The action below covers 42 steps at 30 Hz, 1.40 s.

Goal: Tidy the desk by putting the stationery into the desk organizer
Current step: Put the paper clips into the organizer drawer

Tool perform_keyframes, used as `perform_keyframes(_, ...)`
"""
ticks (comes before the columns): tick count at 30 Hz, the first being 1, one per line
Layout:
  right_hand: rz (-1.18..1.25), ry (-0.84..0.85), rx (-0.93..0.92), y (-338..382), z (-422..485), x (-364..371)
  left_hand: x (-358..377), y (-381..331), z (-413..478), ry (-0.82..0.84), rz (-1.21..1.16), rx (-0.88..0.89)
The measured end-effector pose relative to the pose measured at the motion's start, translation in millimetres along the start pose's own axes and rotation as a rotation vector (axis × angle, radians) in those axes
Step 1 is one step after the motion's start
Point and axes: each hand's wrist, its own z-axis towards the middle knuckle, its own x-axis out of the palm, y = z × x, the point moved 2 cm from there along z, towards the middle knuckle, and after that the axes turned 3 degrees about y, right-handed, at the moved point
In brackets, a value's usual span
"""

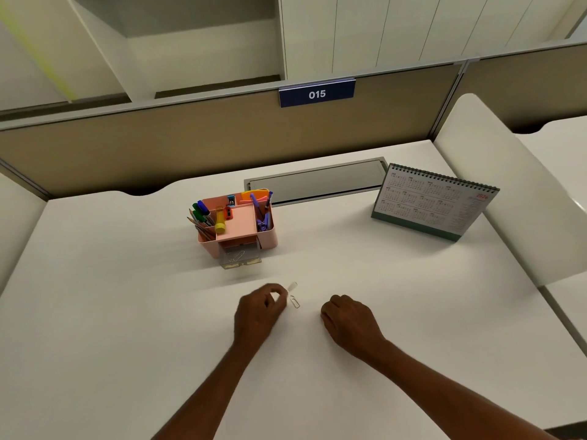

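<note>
Working on the white table (127, 312), with the tidying apparently nearing its end. Leaving the desk calendar (435, 201) alone toward the far right corner, well off the path. Aiming at the pink desk organizer (236, 222), sitting midway along the table and nearer the far edge than the near one. Targeting its clear drawer (242, 263), pulled out toward the near edge and already holding a few clips (236, 256). Resting the right hand (347, 322) on the table toward the near edge, fingers loosely curled under and gripping nothing visible. Pinching with the left hand (259, 312), thumb and forefinger seemingly closing on the upper end of a paper clip (294, 301) lying between the two hands, just beside the left and well short of the drawer. Being too blurred there for telling lifted from touching. Judging the good way on: firming the pinch on the wire's end before raising it, then carrying it low and straight toward the drawer's open top. Letting go only once over the tray, otherwise risking a bounce off the thin front wall. Then sliding the drawer shut with the free right hand while steadying the light organizer against skidding toward the far edge.
</note>
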Motion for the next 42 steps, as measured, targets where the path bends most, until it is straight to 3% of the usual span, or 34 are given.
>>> perform_keyframes(3, 0.061, 0.021, 0.021, 7.4, 9.8, 1.6, -32.6, -0.9, 20.4, -0.207, -0.17, -0.133)
perform_keyframes(7, 0.13, 0.056, 0.044, 26.7, 29.7, -0.7, -68.4, 2.8, 50.1, -0.336, -0.177, -0.286)
perform_keyframes(17, -0.023, 0.125, 0.062, 59.9, 56.7, -3.9, -84.9, 17.1, 86.8, -0.315, -0.141, -0.449)
perform_keyframes(28, -0.165, 0.225, -0.093, 58.4, 54.8, -5.6, -79.0, 23.1, 88.2, -0.328, -0.088, -0.444)
perform_keyframes(34, -0.294, 0.137, -0.25, 55.0, 50.9, -1.4, -62.3, 4.8, 63.6, -0.358, -0.093, -0.277)
perform_keyframes(37, -0.292, 0.059, -0.252, 52.1, 50.0, -4.7, -37.7, 0.4, 33.3, -0.272, -0.062, -0.147)
perform_keyframes(42, -0.215, 0.097, -0.208, 46.8, 54.2, 4.8, 4.4, 19.9, -2.1, 0.109, 0.15, -0.019)
